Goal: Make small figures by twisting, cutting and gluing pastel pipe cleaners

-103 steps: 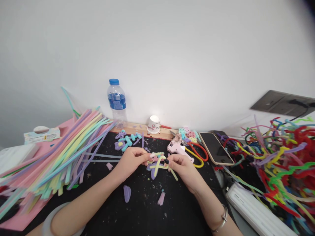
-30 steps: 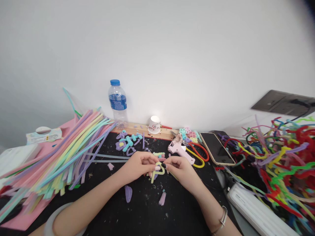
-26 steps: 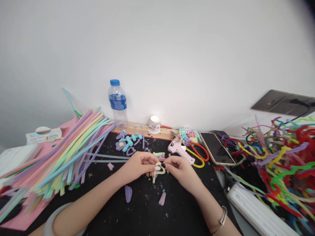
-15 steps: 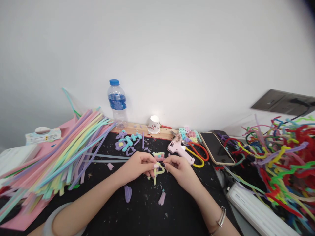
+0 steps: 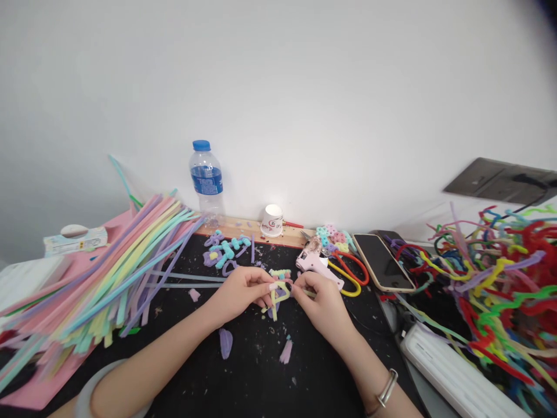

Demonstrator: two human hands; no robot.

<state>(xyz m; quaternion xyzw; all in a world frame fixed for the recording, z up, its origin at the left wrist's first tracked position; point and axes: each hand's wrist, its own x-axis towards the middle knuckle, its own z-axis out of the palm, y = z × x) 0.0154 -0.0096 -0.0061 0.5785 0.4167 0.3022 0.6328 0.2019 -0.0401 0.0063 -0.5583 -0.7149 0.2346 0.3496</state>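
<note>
A pale yellow fuzzy stem (image 5: 274, 309), bent into a loop with a straight tail, is pinched near its top by my left hand (image 5: 249, 293). My right hand (image 5: 319, 299) is closed at the loop's right side, its fingertips on the stem's end. Small fuzzy pieces (image 5: 281, 274) in yellow and pink lie just beyond the fingertips. Nearer the front on the black mat (image 5: 256, 383) are a purple piece (image 5: 225, 343) and a pink tuft (image 5: 286, 352).
A bundle of pastel stems (image 5: 130, 261) covers the left. Behind stand a bottle (image 5: 207, 180) and a paper cup (image 5: 272, 221). A pink glue gun (image 5: 319, 266), scissors (image 5: 357, 273), a phone (image 5: 383, 262) and tangled colourful stems (image 5: 500, 290) are on the right.
The yellow loop has tilted and looks rounder between my hands. My right hand has shifted slightly up and right, and my left hand slightly left.
</note>
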